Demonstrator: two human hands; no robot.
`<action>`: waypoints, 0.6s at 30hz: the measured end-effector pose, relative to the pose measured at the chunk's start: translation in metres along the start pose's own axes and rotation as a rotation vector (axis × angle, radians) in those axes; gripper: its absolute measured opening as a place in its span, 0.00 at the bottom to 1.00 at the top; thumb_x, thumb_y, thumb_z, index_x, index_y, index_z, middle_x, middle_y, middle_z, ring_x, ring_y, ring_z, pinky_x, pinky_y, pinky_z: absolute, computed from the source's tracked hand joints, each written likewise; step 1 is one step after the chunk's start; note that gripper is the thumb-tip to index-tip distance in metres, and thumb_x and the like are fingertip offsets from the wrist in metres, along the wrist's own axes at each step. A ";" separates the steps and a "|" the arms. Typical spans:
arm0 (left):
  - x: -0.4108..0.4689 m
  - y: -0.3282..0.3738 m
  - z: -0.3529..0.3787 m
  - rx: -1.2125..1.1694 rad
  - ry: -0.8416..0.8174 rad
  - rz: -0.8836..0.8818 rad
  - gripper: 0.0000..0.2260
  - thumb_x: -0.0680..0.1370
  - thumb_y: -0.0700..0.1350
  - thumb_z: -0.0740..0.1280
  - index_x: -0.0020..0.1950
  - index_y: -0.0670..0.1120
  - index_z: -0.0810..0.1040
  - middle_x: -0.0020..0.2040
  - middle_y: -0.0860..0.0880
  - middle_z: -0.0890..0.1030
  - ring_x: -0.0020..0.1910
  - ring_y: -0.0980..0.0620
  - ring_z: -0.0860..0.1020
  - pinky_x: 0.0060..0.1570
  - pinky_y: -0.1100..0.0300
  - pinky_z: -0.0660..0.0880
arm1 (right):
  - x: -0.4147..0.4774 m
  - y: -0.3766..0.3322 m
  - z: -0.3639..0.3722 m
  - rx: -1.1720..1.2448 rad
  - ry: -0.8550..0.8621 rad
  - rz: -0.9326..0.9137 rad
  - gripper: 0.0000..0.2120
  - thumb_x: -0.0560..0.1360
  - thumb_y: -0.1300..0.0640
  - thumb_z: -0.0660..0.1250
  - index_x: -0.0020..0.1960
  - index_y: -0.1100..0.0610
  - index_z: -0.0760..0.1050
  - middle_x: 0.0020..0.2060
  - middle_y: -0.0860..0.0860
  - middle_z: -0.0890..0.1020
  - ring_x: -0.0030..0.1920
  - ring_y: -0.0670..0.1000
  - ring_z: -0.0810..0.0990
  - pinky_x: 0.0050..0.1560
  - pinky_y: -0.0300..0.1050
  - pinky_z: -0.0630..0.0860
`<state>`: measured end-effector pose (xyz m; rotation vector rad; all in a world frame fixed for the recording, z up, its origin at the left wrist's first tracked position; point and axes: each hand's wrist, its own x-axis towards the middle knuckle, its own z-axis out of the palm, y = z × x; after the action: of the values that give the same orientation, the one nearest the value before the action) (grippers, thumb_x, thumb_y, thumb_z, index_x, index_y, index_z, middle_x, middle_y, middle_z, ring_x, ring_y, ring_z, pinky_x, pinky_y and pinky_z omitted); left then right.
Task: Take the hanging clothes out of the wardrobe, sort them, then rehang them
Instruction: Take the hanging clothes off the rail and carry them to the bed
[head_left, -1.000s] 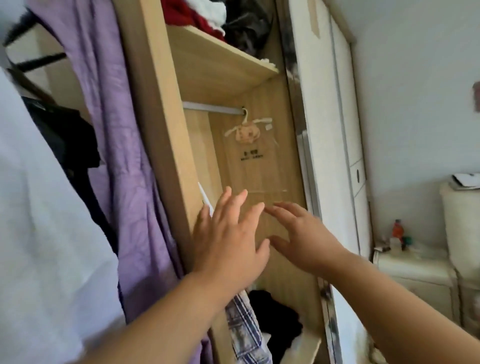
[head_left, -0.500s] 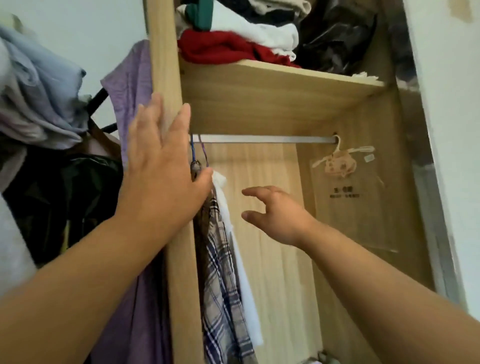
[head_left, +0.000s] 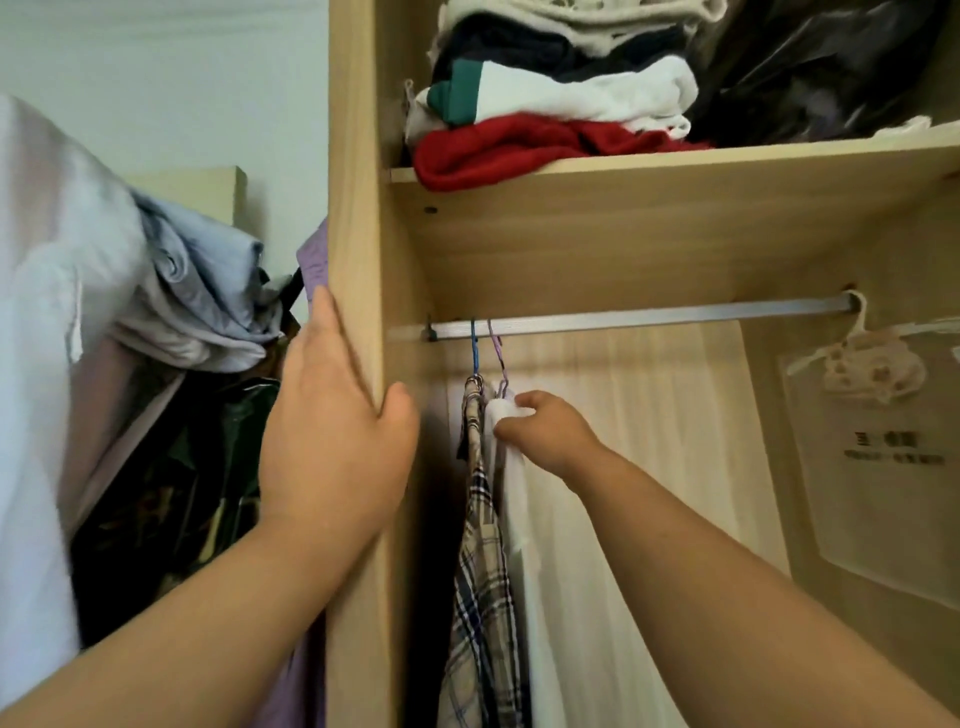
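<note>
Left hand (head_left: 332, 436) flat, fingers straight, against wardrobe side panel (head_left: 358, 208). Right hand (head_left: 545, 434) pinches white garment (head_left: 524, 519) beside plaid shirt (head_left: 480, 571), both hanging on rail (head_left: 649, 319).

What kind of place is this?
Likely a home bedroom, at an open wooden wardrobe: a metal rail carrying a plaid shirt and a white garment on hangers, with folded clothes stacked on the shelf above.
</note>
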<state>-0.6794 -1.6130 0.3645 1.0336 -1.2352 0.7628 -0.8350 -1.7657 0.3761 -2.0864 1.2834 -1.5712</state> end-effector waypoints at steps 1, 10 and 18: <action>0.000 0.000 0.001 0.008 0.011 0.008 0.38 0.72 0.46 0.66 0.77 0.47 0.50 0.75 0.47 0.62 0.70 0.51 0.61 0.64 0.58 0.61 | 0.006 0.002 -0.002 -0.004 0.004 0.012 0.22 0.71 0.55 0.67 0.63 0.60 0.73 0.57 0.57 0.79 0.55 0.57 0.78 0.51 0.44 0.73; 0.000 0.003 0.003 0.051 0.045 0.032 0.37 0.72 0.45 0.66 0.77 0.45 0.52 0.73 0.46 0.65 0.67 0.55 0.60 0.60 0.65 0.57 | 0.048 0.016 -0.005 -0.335 -0.013 0.045 0.16 0.78 0.53 0.57 0.57 0.63 0.75 0.59 0.61 0.77 0.58 0.61 0.75 0.51 0.43 0.70; 0.000 0.003 0.001 0.043 0.047 0.031 0.37 0.72 0.46 0.65 0.77 0.46 0.52 0.71 0.46 0.67 0.63 0.57 0.60 0.55 0.63 0.59 | 0.057 0.012 -0.036 -0.230 0.193 0.002 0.08 0.75 0.61 0.59 0.49 0.62 0.76 0.53 0.63 0.80 0.54 0.62 0.77 0.44 0.41 0.66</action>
<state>-0.6822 -1.6134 0.3648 1.0282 -1.2009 0.8363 -0.8699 -1.8043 0.4203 -2.1029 1.6004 -1.7328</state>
